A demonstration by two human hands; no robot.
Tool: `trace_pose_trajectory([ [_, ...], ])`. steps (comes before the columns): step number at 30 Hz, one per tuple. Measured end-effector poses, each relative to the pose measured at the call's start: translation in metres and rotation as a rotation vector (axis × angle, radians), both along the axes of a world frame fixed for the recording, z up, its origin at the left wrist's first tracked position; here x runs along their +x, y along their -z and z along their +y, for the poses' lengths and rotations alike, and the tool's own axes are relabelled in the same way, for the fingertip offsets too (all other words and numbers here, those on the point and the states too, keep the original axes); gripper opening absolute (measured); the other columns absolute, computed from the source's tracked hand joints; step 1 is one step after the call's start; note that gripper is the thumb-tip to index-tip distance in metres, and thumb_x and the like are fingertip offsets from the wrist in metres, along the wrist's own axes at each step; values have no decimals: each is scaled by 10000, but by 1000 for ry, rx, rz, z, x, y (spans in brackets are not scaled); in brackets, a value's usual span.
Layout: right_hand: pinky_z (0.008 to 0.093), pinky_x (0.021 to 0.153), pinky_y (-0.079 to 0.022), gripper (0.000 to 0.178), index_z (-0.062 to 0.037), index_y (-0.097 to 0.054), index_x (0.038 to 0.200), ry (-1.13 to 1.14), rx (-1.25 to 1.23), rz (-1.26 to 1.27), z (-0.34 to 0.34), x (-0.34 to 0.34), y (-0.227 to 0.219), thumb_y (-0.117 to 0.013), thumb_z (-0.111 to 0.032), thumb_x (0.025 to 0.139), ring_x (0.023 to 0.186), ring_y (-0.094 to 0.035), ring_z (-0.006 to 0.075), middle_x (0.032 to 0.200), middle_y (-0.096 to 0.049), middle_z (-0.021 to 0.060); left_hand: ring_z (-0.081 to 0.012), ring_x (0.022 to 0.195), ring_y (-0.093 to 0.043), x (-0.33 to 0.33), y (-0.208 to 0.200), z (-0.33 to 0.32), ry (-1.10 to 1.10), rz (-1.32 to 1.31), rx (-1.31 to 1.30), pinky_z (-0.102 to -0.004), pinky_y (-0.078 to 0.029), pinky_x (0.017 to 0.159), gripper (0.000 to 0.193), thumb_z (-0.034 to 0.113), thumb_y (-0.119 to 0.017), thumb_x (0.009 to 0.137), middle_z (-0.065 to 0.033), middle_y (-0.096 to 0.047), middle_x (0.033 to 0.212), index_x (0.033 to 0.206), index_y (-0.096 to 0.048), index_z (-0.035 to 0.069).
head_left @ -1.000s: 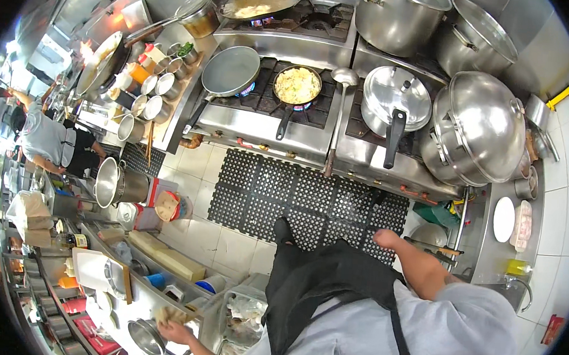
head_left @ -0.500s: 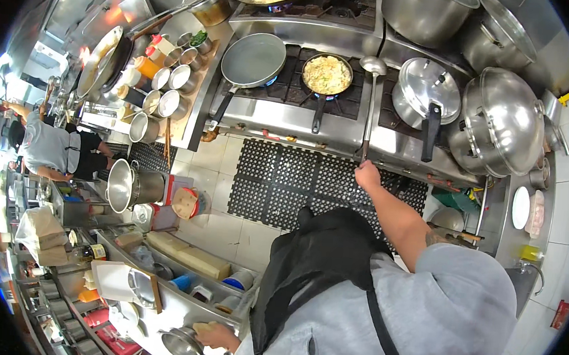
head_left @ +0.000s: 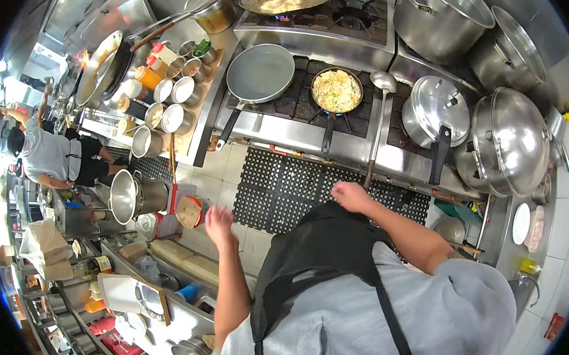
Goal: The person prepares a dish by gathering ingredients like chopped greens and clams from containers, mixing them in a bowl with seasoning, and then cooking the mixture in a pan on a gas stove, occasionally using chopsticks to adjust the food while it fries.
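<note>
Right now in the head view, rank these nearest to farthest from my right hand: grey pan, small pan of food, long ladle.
1. Long ladle: its handle end is close by your right hand.
2. Small pan of food: left of the ladle.
3. Grey pan: farther left.

Bright, cool light floods the scene, harshest along the far left, where glare swallows detail, and at lower left, where the steel surface (head_left: 183, 329) burns nearly white. Highlights streak the domed lid (head_left: 523, 138) at right; the left hand (head_left: 219, 224) and right hand (head_left: 352, 197) are clearly lit, while the black apron (head_left: 312, 258) gives up little detail. Fisheye distortion bows the stove (head_left: 268, 125), black vignetting rings the frame, and the left rim looks soft
</note>
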State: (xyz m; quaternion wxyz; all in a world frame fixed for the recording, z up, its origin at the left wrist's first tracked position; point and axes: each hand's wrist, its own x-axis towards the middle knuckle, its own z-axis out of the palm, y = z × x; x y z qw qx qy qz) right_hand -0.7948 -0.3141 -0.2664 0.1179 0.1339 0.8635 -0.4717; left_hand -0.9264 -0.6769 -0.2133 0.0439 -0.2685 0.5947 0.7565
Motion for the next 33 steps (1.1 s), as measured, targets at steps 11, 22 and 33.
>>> trace_pose_trajectory([
  [11, 388, 907, -446, 349, -37, -574, 1140, -350, -214, 530, -116, -116, -154, -589, -213, 839, 1065, -549, 324, 1114, -579, 147, -172, 764, -474, -171, -35, 136, 74, -4, 584, -315, -407, 679, 292, 321, -479, 937, -65, -504, 947, 1083, -455, 69],
  [22, 474, 854, -457, 698, 37, -346, 1323, 975, 54, -139, 1, -166, 72, -644, -300, 790, 932, -593, 381, 1030, -600, 249, -86, 556, -483, -197, 71, -103, 559, 188, -446, -240, -393, 492, 118, 156, -557, 886, -24, -537, 649, 835, -539, 51],
  [33, 463, 882, -450, 444, 53, -510, 1072, 969, 85, -204, -16, -177, 83, -595, -283, 795, 1016, -572, 434, 1067, -596, 294, -322, 801, -616, -137, 147, -391, 993, -487, -1005, -410, -478, 675, 324, 306, -584, 833, -181, -645, 853, 932, -655, 7],
])
